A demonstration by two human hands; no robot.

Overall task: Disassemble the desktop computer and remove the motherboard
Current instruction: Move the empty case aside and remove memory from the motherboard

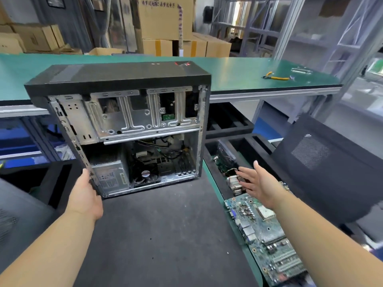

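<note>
The motherboard inside the open computer case (132, 125) was largely hidden by cables. The case's left edge was gripped by the left hand (86, 195); the right hand (259, 183) was held spread wide, well right of it.

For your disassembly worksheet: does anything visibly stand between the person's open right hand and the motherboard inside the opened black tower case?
Yes. The silver drive-cage bracket spans the black tower case above the motherboard, whose black cooler fan and cables lie on top. The right hand hovers outside.

Left hand (88, 195) gripping open computer case (124, 121) on dark mat (161, 224); right hand (259, 183) spread.
</note>
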